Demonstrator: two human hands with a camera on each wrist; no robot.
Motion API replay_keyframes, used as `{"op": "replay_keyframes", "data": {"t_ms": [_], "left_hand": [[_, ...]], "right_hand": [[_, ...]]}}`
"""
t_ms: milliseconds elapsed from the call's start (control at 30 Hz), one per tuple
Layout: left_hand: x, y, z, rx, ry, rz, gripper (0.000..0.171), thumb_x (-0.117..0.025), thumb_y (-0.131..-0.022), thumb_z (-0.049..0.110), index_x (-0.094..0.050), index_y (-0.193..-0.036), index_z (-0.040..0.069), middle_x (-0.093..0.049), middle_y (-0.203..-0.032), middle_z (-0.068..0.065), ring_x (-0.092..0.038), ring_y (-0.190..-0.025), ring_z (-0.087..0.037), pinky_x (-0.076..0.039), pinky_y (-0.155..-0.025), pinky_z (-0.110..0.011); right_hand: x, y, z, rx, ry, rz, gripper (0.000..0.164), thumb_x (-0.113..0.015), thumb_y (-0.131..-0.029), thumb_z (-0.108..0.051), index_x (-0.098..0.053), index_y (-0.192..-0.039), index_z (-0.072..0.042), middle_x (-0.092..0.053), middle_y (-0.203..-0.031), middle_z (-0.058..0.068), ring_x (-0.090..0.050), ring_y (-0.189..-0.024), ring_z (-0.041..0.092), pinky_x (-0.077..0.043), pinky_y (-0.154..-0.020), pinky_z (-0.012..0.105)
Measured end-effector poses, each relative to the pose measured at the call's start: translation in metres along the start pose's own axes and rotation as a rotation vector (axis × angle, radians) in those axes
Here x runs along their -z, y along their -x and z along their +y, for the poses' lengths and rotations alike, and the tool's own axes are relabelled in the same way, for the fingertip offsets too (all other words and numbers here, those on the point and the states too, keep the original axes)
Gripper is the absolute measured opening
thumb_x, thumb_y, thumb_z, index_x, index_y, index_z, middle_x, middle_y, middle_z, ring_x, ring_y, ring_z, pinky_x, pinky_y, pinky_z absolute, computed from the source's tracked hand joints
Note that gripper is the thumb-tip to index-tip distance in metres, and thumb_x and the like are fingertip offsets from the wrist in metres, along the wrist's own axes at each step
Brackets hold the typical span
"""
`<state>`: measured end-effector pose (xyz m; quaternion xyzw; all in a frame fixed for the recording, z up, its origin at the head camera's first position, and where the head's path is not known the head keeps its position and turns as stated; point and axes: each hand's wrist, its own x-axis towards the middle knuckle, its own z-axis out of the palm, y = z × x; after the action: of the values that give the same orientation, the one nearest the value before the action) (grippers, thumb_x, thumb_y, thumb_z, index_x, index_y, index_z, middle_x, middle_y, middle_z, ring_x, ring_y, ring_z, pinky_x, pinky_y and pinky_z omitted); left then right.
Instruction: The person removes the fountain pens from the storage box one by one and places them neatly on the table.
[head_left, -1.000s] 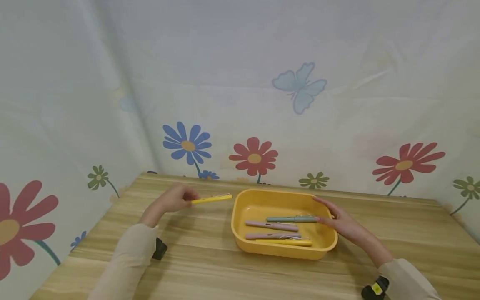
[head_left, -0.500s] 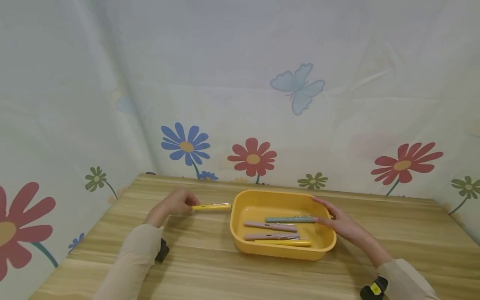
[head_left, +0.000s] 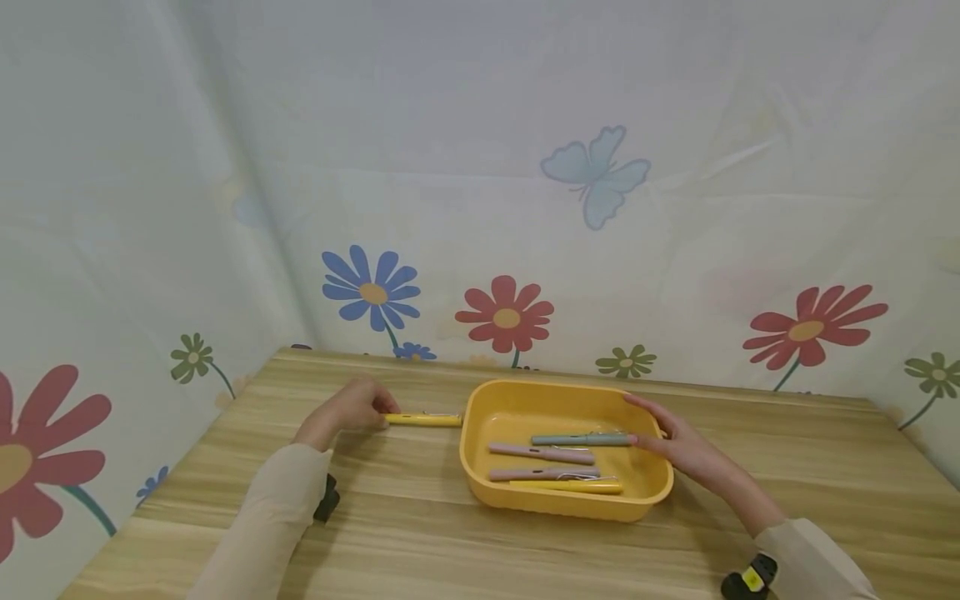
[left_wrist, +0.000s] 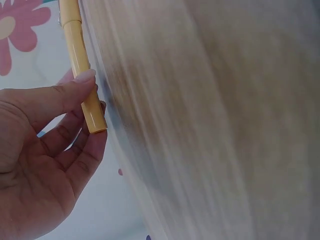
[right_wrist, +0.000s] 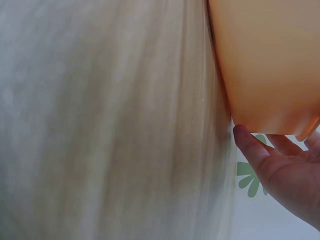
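My left hand [head_left: 360, 406] pinches the end of a yellow pen [head_left: 423, 420] between thumb and fingers, low over the table left of the yellow plastic bin. In the left wrist view the thumb lies across the pen's barrel [left_wrist: 77, 50]. The pen's far end reaches the wall of the bin [head_left: 555, 502]. My right hand [head_left: 686, 443] grips the bin's right end, its thumb over the rim and other fingers outside. Inside the bin lie a green pen [head_left: 570, 439], two mauve pens [head_left: 540, 453] [head_left: 532, 473] and another yellow pen [head_left: 562, 485].
The wooden table [head_left: 420, 542] runs back to a flowered cloth backdrop [head_left: 450, 208], with another cloth wall on the left. Black wrist devices [head_left: 750, 577] sit at both sleeves.
My left hand has come down and slightly right, bringing the yellow pen from a tilt to nearly level beside the bin. My right hand keeps its place on the bin.
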<state>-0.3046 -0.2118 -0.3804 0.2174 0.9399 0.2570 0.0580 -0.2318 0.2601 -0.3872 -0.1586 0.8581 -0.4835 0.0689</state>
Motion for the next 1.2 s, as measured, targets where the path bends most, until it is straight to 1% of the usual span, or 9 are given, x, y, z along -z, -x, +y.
{"op": "replay_keyframes", "data": {"t_ms": [167, 300, 633, 800, 967, 1033, 1200], "left_hand": [[-0.0009, -0.0014, 0.0007, 0.031, -0.013, -0.001, 0.020, -0.068, -0.067, -0.008, -0.071, -0.082, 0.005, -0.064, -0.074, -0.001, -0.054, -0.070, -0.013, -0.047, -0.067, -0.031], [-0.0006, -0.0018, 0.0027, 0.054, -0.019, -0.003, 0.020, -0.068, -0.068, -0.008, -0.071, -0.082, 0.006, -0.064, -0.075, -0.001, -0.055, -0.071, -0.014, -0.048, -0.069, -0.033], [0.0016, 0.0000, 0.0093, 0.077, -0.003, -0.005, 0.021, -0.066, -0.070, -0.009, -0.071, -0.085, 0.004, -0.066, -0.079, -0.004, -0.057, -0.074, -0.016, -0.048, -0.072, -0.035], [0.0022, 0.0002, 0.0094, 0.078, 0.000, -0.008, 0.022, -0.065, -0.070, -0.009, -0.070, -0.087, 0.003, -0.067, -0.082, -0.006, -0.059, -0.077, -0.018, -0.049, -0.074, -0.037], [0.0019, -0.0014, 0.0068, 0.061, -0.003, -0.010, 0.022, -0.066, -0.070, -0.009, -0.070, -0.089, 0.002, -0.067, -0.083, -0.007, -0.060, -0.079, -0.019, -0.049, -0.075, -0.037], [0.0019, -0.0020, 0.0054, 0.040, -0.011, -0.008, 0.021, -0.066, -0.070, -0.009, -0.070, -0.089, 0.001, -0.067, -0.082, -0.007, -0.060, -0.078, -0.019, -0.049, -0.074, -0.037], [0.0009, -0.0020, 0.0058, 0.027, -0.024, 0.010, 0.021, -0.067, -0.070, -0.007, -0.069, -0.089, 0.000, -0.067, -0.083, -0.007, -0.059, -0.078, -0.019, -0.049, -0.074, -0.037]], "right_hand": [[-0.0002, 0.0020, -0.0012, 0.028, -0.006, -0.003, 0.062, -0.057, -0.089, -0.022, -0.029, -0.141, -0.007, -0.020, -0.146, 0.023, -0.011, -0.132, 0.048, -0.019, -0.096, 0.067], [-0.0010, 0.0028, -0.0014, 0.030, -0.027, -0.002, 0.062, -0.057, -0.088, -0.020, -0.028, -0.141, -0.006, -0.020, -0.146, 0.023, -0.010, -0.132, 0.046, -0.019, -0.097, 0.065], [-0.0013, 0.0031, -0.0029, 0.039, -0.035, -0.004, 0.062, -0.057, -0.089, -0.019, -0.028, -0.141, -0.005, -0.019, -0.146, 0.023, -0.008, -0.132, 0.046, -0.018, -0.098, 0.065], [-0.0008, 0.0022, -0.0022, 0.031, -0.031, -0.001, 0.063, -0.058, -0.088, -0.020, -0.028, -0.141, -0.005, -0.018, -0.146, 0.024, -0.007, -0.132, 0.047, -0.016, -0.097, 0.066], [-0.0009, 0.0008, -0.0008, 0.020, -0.026, 0.006, 0.063, -0.058, -0.088, -0.021, -0.028, -0.141, -0.006, -0.018, -0.147, 0.023, -0.008, -0.133, 0.047, -0.015, -0.097, 0.066], [-0.0007, 0.0004, 0.0001, 0.018, -0.027, 0.005, 0.063, -0.058, -0.088, -0.021, -0.028, -0.141, -0.007, -0.018, -0.147, 0.022, -0.007, -0.133, 0.047, -0.015, -0.097, 0.066], [0.0001, 0.0006, 0.0012, 0.025, -0.022, -0.002, 0.063, -0.058, -0.088, -0.022, -0.028, -0.141, -0.006, -0.017, -0.147, 0.023, -0.006, -0.132, 0.048, -0.015, -0.097, 0.067]]}}
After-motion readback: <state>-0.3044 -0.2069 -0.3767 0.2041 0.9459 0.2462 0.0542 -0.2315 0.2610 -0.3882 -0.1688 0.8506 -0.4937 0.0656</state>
